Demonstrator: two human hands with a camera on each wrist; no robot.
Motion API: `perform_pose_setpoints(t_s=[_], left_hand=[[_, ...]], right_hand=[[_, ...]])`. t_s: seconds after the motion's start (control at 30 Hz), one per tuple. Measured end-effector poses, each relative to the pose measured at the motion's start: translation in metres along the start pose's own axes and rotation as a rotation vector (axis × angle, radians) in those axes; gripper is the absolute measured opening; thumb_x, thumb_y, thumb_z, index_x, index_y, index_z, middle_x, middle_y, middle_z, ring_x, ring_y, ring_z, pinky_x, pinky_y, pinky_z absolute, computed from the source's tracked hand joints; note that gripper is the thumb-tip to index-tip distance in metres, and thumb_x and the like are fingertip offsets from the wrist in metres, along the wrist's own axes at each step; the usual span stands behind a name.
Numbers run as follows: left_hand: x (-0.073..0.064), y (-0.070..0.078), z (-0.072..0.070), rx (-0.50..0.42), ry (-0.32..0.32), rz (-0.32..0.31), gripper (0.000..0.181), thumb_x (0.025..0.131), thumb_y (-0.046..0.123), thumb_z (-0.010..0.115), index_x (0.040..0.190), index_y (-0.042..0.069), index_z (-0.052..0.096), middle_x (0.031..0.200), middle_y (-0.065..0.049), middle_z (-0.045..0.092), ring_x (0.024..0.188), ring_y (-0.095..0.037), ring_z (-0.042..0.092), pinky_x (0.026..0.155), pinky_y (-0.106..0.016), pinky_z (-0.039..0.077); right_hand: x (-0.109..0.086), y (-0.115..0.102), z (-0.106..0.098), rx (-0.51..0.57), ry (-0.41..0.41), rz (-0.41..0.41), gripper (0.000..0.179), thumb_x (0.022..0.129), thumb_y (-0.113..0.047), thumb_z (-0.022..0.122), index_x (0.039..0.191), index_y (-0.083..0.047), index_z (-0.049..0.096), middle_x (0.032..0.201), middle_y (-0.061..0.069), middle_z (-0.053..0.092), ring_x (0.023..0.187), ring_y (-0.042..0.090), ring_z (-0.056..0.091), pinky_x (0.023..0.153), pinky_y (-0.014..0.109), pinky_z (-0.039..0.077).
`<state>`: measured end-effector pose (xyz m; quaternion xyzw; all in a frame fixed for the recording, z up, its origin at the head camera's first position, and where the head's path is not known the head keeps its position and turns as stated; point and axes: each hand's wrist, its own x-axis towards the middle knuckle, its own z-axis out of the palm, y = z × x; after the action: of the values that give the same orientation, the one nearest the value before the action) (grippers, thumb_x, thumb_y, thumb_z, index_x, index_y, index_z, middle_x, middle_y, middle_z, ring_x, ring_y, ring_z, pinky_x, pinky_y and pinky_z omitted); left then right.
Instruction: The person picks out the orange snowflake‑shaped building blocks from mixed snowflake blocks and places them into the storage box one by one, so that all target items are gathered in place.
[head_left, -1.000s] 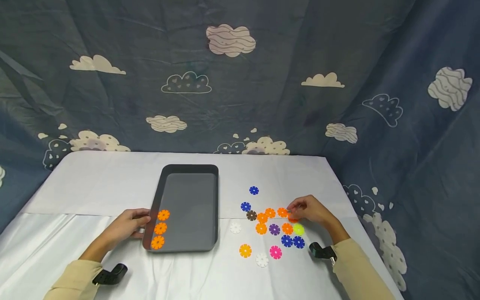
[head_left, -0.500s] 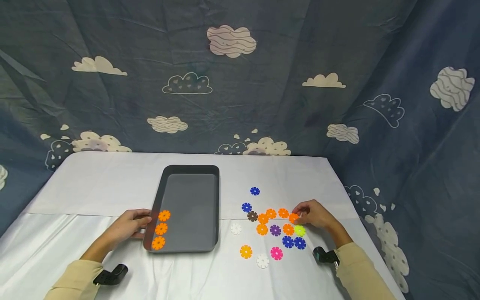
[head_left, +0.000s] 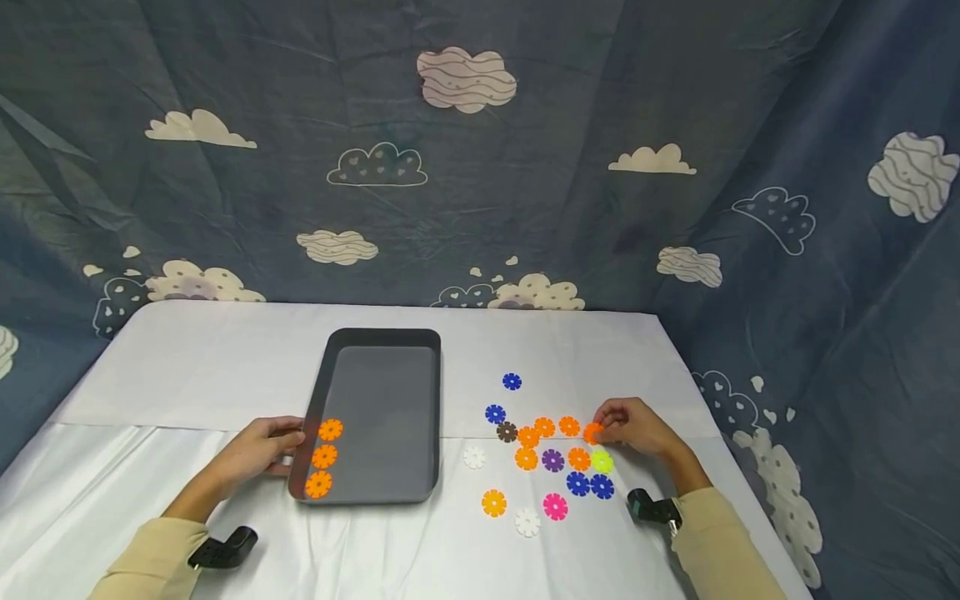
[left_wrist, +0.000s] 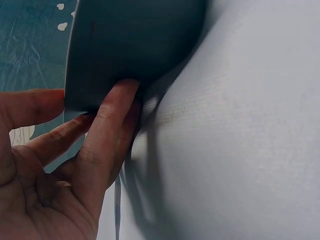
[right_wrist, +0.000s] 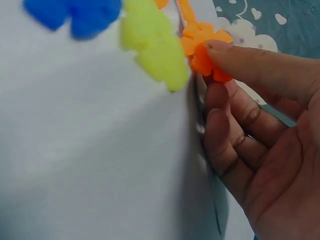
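Note:
At the dark grey tray, my left hand grips the left side wall. Its thumb lies at the rim and its fingers press the outer wall in the left wrist view. Three orange flower-shaped discs form a column along the tray's left side. My right hand pinches another orange flower-shaped disc between thumb and fingers, at the right end of the scattered group. A yellow-green disc lies beside it, and a blue one is farther left in the right wrist view.
Right of the tray, several more notched discs lie on the white cloth: orange, blue, brown, purple, pink and white. A dark cloud-patterned curtain hangs behind and at the right.
My right hand has shifted slightly right, its fingers going from over the orange disc to a pinch at its right edge. That disc has moved a little right. The left hand stays on the tray.

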<state>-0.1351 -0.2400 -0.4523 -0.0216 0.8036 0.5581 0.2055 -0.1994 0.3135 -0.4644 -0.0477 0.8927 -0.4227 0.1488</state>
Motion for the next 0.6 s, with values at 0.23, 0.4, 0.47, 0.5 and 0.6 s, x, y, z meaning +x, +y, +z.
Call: perform_pose_setpoints(t_s=[0.23, 0.4, 0.47, 0.5, 0.6], left_hand=[[-0.001, 0.000, -0.001, 0.007, -0.002, -0.007, 0.048, 0.101, 0.009, 0.044, 0.138, -0.019, 0.033, 0.126, -0.032, 0.054, 0.103, -0.030, 0.064, 0.078, -0.038, 0.057], [-0.001, 0.000, -0.002, -0.003, -0.006, -0.006, 0.049, 0.101, 0.011, 0.044, 0.138, -0.020, 0.032, 0.129, -0.033, 0.051, 0.103, -0.030, 0.063, 0.079, -0.038, 0.057], [-0.001, 0.000, -0.002, -0.008, -0.007, -0.008, 0.049, 0.101, 0.011, 0.045, 0.138, -0.019, 0.033, 0.129, -0.032, 0.052, 0.103, -0.029, 0.063, 0.079, -0.038, 0.057], [-0.001, 0.000, -0.002, -0.012, -0.004, -0.011, 0.049, 0.101, 0.011, 0.045, 0.138, -0.019, 0.034, 0.129, -0.032, 0.052, 0.103, -0.029, 0.063, 0.079, -0.038, 0.057], [0.000, -0.001, -0.002, -0.003, -0.011, 0.006, 0.049, 0.101, 0.011, 0.045, 0.137, -0.020, 0.034, 0.128, -0.032, 0.052, 0.104, -0.030, 0.063, 0.079, -0.038, 0.057]], right_hand=[[0.006, -0.011, -0.003, 0.038, 0.011, 0.025, 0.017, 0.086, -0.003, 0.068, 0.102, 0.002, 0.065, 0.084, 0.009, 0.061, 0.073, 0.021, 0.059, 0.067, 0.028, 0.056], [0.020, -0.030, -0.001, 0.069, 0.014, 0.003, 0.019, 0.087, -0.007, 0.068, 0.104, 0.000, 0.066, 0.089, 0.011, 0.061, 0.071, 0.022, 0.062, 0.069, 0.030, 0.057], [0.026, -0.038, 0.001, 0.079, -0.002, -0.002, 0.019, 0.087, -0.007, 0.068, 0.105, 0.001, 0.066, 0.090, 0.012, 0.060, 0.070, 0.023, 0.062, 0.069, 0.031, 0.058], [0.029, -0.043, 0.003, 0.083, -0.006, -0.005, 0.019, 0.087, -0.006, 0.068, 0.105, 0.001, 0.066, 0.090, 0.013, 0.060, 0.069, 0.024, 0.063, 0.069, 0.031, 0.058], [0.038, -0.055, 0.008, 0.074, -0.018, -0.009, 0.019, 0.087, -0.006, 0.068, 0.105, 0.000, 0.066, 0.091, 0.013, 0.061, 0.071, 0.024, 0.063, 0.072, 0.030, 0.058]])
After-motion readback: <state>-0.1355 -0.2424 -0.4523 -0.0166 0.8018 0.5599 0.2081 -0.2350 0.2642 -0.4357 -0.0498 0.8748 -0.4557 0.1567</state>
